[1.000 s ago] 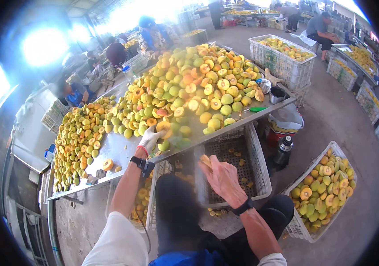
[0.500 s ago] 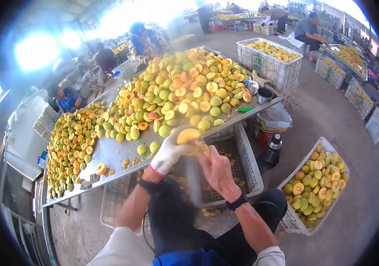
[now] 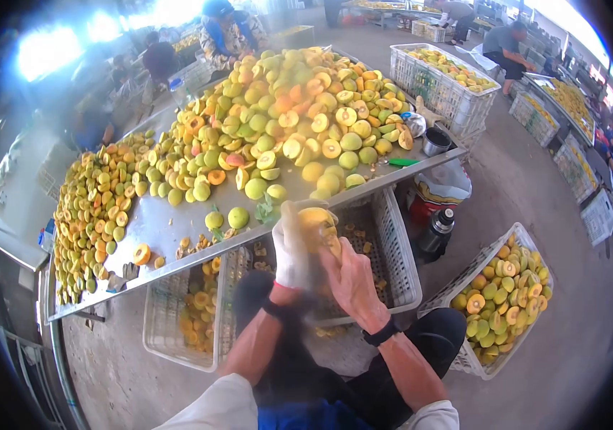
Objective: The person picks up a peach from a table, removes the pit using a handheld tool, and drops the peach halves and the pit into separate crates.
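My left hand (image 3: 292, 247), in a white glove, is closed around a halved yellow peach (image 3: 316, 215) just in front of the table edge. My bare right hand (image 3: 353, 276) grips a small tool (image 3: 333, 245) with a yellowish handle, its tip against the peach; blur hides the tip's shape. Both hands are above a white crate (image 3: 401, 258) holding scraps of fruit. Beyond them, a large heap of whole and halved peaches (image 3: 249, 129) covers much of the metal table (image 3: 159, 229). Two greenish peaches (image 3: 238, 217) lie near the edge by my left hand.
A crate of peach halves (image 3: 489, 369) stands on the floor at right, near a black thermos (image 3: 438, 231). Another crate (image 3: 150, 326) is below the table at left. On the table are a metal cup (image 3: 435, 141) and green-handled tool (image 3: 402, 163). A person (image 3: 227, 36) sits across.
My left hand has turned more upright around the peach and is blurred by motion. The view has shifted, showing more of the lower left crate. My right hand keeps its grip on the tool.
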`<act>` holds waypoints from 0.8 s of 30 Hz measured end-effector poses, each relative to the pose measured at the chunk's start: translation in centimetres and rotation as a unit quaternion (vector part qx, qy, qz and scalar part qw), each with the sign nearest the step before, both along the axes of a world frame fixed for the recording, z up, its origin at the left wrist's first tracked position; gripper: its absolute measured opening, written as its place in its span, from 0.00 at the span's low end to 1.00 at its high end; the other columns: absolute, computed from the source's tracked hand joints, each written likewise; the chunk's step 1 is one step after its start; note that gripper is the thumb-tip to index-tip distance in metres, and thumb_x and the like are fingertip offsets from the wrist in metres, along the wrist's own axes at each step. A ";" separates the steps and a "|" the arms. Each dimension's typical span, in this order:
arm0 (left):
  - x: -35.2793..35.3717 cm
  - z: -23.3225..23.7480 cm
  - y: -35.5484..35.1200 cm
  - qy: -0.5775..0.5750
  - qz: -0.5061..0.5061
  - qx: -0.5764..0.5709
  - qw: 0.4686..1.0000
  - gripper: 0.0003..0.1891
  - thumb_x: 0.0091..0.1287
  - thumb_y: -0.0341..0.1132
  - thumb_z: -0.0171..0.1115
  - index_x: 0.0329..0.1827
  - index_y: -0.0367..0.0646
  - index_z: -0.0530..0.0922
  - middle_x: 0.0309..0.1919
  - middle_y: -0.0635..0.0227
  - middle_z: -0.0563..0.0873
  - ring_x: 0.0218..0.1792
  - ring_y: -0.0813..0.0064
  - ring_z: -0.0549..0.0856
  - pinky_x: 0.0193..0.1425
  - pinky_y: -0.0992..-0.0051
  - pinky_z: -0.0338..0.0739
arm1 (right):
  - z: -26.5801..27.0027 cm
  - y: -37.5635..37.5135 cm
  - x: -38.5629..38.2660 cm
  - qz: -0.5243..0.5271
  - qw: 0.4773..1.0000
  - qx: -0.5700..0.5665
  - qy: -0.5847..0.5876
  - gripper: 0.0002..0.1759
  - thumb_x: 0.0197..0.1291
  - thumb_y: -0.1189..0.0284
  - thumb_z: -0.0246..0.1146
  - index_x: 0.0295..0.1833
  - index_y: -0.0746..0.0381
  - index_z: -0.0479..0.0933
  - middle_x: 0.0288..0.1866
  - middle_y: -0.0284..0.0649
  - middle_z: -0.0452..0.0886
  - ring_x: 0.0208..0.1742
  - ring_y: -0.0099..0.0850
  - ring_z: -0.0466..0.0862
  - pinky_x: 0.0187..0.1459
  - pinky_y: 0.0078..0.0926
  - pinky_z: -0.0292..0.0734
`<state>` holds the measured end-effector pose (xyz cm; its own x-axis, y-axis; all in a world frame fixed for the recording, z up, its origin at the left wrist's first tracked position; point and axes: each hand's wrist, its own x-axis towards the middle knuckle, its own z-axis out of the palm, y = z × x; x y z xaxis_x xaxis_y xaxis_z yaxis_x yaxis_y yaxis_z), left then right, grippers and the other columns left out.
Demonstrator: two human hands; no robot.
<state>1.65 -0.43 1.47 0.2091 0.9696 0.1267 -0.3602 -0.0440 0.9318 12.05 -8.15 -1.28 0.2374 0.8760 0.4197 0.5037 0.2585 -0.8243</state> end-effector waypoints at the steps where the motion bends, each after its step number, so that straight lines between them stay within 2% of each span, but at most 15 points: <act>1: 0.4 0.5 -0.6 0.006 0.037 0.002 0.999 0.33 0.86 0.59 0.41 0.54 0.36 0.83 0.38 0.64 0.90 0.38 0.75 0.86 0.46 0.74 0.81 | -0.1 0.1 -0.4 -0.002 1.000 0.001 0.000 0.11 0.74 0.72 0.60 0.48 0.72 0.74 0.29 0.62 0.79 0.34 0.64 0.83 0.32 0.52 0.74; 4: 1.2 0.9 -1.1 -0.011 0.108 0.016 0.994 0.32 0.86 0.58 0.43 0.49 0.36 0.84 0.35 0.65 0.89 0.34 0.77 0.84 0.42 0.75 0.79 | 0.2 0.2 -1.1 0.003 1.000 0.006 0.010 0.11 0.74 0.73 0.60 0.50 0.73 0.74 0.29 0.62 0.79 0.34 0.64 0.82 0.31 0.52 0.74; 8: 1.0 0.6 -1.2 -0.007 0.131 0.067 0.989 0.30 0.86 0.55 0.44 0.48 0.34 0.83 0.34 0.64 0.89 0.36 0.78 0.85 0.42 0.76 0.79 | -0.1 0.2 -1.1 0.027 0.999 0.017 0.006 0.11 0.74 0.73 0.59 0.51 0.73 0.74 0.31 0.62 0.80 0.35 0.64 0.83 0.32 0.51 0.75; 10: 0.7 0.3 -1.2 0.023 0.128 0.095 0.987 0.29 0.86 0.53 0.45 0.48 0.33 0.84 0.34 0.64 0.89 0.36 0.78 0.85 0.42 0.76 0.79 | 0.1 -0.1 -1.1 0.035 0.999 0.002 0.015 0.11 0.74 0.73 0.59 0.51 0.71 0.75 0.32 0.61 0.80 0.37 0.63 0.83 0.33 0.51 0.76; 13: 0.2 0.5 -1.3 0.045 0.103 0.138 0.984 0.28 0.85 0.52 0.46 0.48 0.33 0.84 0.34 0.64 0.89 0.35 0.78 0.85 0.42 0.77 0.79 | 0.7 -0.9 -0.6 0.055 0.997 -0.055 0.030 0.14 0.73 0.69 0.66 0.50 0.71 0.76 0.35 0.65 0.82 0.38 0.65 0.84 0.35 0.50 0.77; 16: -0.2 0.6 -1.2 0.059 0.060 0.166 0.983 0.28 0.84 0.51 0.47 0.47 0.32 0.85 0.34 0.64 0.89 0.34 0.79 0.85 0.40 0.77 0.79 | 0.8 -1.3 -0.1 0.082 0.995 -0.042 0.034 0.14 0.74 0.69 0.64 0.50 0.71 0.76 0.34 0.64 0.82 0.38 0.65 0.83 0.36 0.49 0.77; 19: -0.1 0.8 -1.4 0.086 0.041 0.166 0.982 0.29 0.84 0.51 0.47 0.46 0.32 0.86 0.32 0.65 0.89 0.32 0.79 0.85 0.38 0.78 0.78 | 0.9 -1.6 0.4 0.091 0.995 0.010 0.046 0.15 0.77 0.66 0.61 0.47 0.70 0.77 0.28 0.57 0.81 0.31 0.55 0.84 0.34 0.44 0.77; 22: 0.4 0.2 -1.1 0.087 0.028 0.160 0.983 0.29 0.85 0.51 0.47 0.46 0.32 0.86 0.31 0.65 0.89 0.31 0.79 0.85 0.36 0.78 0.78 | 1.3 -2.2 1.4 0.154 0.974 -0.105 0.128 0.19 0.79 0.63 0.59 0.42 0.70 0.77 0.24 0.48 0.76 0.26 0.38 0.80 0.33 0.39 0.75; 24: 0.6 0.1 -1.2 0.084 0.017 0.145 0.986 0.29 0.85 0.51 0.46 0.46 0.32 0.86 0.31 0.65 0.89 0.30 0.79 0.85 0.36 0.78 0.78 | 1.9 -2.3 1.9 0.176 0.961 -0.142 0.158 0.20 0.80 0.63 0.59 0.41 0.71 0.77 0.24 0.46 0.74 0.27 0.32 0.77 0.33 0.38 0.74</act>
<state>2.21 -1.64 1.56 0.2195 0.9046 0.3655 -0.1958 -0.3262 0.9248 13.93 -10.43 0.58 -0.0192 0.9940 0.1081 0.1390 0.1097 -0.9842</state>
